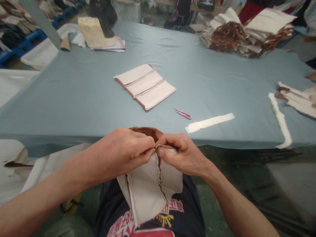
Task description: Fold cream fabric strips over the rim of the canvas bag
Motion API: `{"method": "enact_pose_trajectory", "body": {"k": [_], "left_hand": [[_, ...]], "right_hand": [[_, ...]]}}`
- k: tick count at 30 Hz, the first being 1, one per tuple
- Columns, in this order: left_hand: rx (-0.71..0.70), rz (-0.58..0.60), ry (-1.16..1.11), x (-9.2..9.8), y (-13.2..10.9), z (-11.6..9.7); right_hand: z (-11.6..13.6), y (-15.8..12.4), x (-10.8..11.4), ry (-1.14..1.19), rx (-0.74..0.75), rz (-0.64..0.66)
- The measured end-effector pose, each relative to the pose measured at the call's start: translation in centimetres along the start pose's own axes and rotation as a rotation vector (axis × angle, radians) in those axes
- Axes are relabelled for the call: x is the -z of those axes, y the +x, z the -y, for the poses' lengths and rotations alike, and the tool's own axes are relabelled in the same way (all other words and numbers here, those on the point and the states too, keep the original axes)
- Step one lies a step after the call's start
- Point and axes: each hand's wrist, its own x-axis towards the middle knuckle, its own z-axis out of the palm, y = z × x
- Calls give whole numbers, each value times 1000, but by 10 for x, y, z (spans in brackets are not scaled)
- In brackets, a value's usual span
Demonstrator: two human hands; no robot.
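Note:
Both of my hands pinch the top edge of a cream fabric piece (148,187) with brown lining, held over my lap just below the table's front edge. My left hand (120,153) grips it from the left with fingers closed on the seam. My right hand (184,153) grips it from the right, thumb and fingers pressed on the same edge. The fabric hangs down over my dark printed shirt (153,220). A brown curved part of the piece shows above my knuckles.
On the blue-grey table (74,98) lie a stack of three overlapping cream pieces (145,86), pink thread snips (183,114) and a white strip (209,122). Piles of fabric pieces (247,33) sit at the back right, more pieces (296,98) at the right edge.

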Motion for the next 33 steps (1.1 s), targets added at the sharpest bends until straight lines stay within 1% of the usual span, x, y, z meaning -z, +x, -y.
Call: {"method": "enact_pose_trajectory", "body": {"k": [3,5,7,11,13,15,18,21,24,26,29,33], "left_hand": [[-25,-66,68,-4,-1,1],[7,-121,53,-7,-2,2],[91,-162,-62,-11,-2,2],[335,-204,-424,-19,1,-1],[390,-201,-550,-23,2,-3],[392,-184,-623,-24,1,-4],[371,-176,-664,-23,-2,-5],[343,-203,-637,-22,-4,-5],[284,-230,-560,-22,-4,-6],[244,-224,-533,-22,-5,-5],[242,-144,-591,-21,-7,-2],[301,-25,-675,-20,-11,5]], "right_hand": [[1,-1,-1,-24,12,21],[0,-1,-2,-30,23,11],[-1,-1,-3,-53,30,-11],[-4,-1,-5,-103,25,-48],[-3,-2,-6,-84,9,-50],[-1,-3,-8,-41,-9,-37],[0,-3,-9,30,-10,-24],[2,-1,-11,82,-46,-16],[3,0,-12,116,-138,4],[4,-1,-14,95,-182,-6],[4,-4,-15,30,-210,-22],[6,-6,-14,-18,-209,27]]}}
